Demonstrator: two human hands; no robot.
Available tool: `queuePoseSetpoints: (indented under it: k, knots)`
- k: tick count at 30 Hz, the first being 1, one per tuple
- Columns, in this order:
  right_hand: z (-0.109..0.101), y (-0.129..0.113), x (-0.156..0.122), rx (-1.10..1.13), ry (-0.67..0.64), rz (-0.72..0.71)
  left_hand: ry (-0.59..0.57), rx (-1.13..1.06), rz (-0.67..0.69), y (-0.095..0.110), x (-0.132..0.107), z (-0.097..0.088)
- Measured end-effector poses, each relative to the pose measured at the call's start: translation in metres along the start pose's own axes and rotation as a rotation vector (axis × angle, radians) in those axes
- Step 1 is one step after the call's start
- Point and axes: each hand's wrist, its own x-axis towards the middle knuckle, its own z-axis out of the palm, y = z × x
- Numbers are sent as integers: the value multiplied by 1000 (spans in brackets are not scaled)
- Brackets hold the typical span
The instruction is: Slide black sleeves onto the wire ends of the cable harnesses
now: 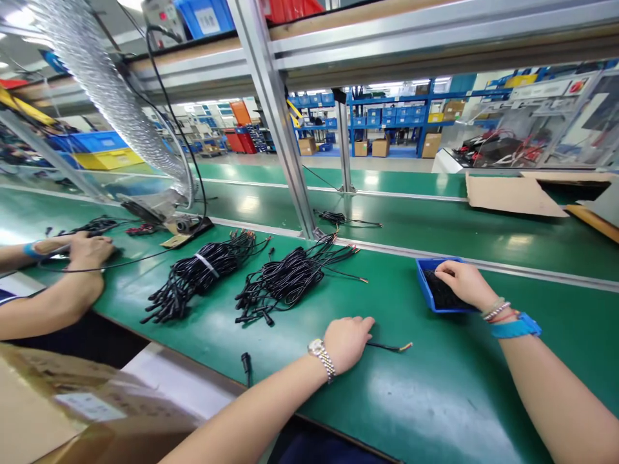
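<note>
Covering cable point(384, 347) near-left of bin point(423, 289): left hand point(347, 345); bared end point(406, 347) points right. Right hand point(461, 282) in bin. Cannot tell either grip.

Can't see underside of L hand point(348, 345); no telling a grip from light contact on cable point(384, 347). Lose mid-run of cable under hand & tail of plug point(246, 362) behind L arm point(271, 403); can't confirm both as one lead. Can't make out fingertips of R hand point(461, 281) against dark pcs point(441, 295) in bin point(423, 290); too sm. & dark to count or ID. At L edge, see only part of co-wkr point(58, 306); can't ID anything under co-wkr's hand point(89, 250). Can't read label point(91, 407) on btm-L box point(29, 399), blurred; lose rest of box past edge. Lose tops of duct point(97, 84) & red tub point(293, 9) at upper edge, R side of carton point(515, 195) at R edge. Can't ID stock on bkgd shelf point(352, 129), too sm.
</note>
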Motion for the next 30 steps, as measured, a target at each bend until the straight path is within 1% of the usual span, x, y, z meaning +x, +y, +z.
queuePoseSetpoints:
  k: [3,6,8,10,12,14,15,17,19,21,25,30]
  knots:
    - [-1,0,-3,140,-4,52,18,-15,128,18,4,6]
    - [-1,1,-5,289,-12,133,16,-81,191,22,5,12]
    - [-2,0,-6,367,-20,171,53,-236,169,20,5,13]
    - [-6,-9,-8,434,-23,179,104,-537,101,17,8,8]
    - [-12,-27,-11,510,-49,154,148,-909,-1,14,14,-2]
    - [-16,-54,-15,564,-132,86,202,-1203,-91,12,22,-15]
    - [-17,-70,-17,569,-188,36,233,-1302,-120,12,26,-21]
    - [-14,-100,-20,542,-290,-73,283,-1431,-142,12,32,-29]
    - [-8,-121,-22,519,-345,-151,301,-1509,-137,12,33,-31]
    - [1,-131,-22,530,-362,-172,288,-1541,-136,11,30,-27]
    - [19,-131,-21,620,-328,-106,258,-1612,-167,8,25,-16]
    - [39,-130,-25,620,-175,-25,277,-1678,-247,5,30,-11]
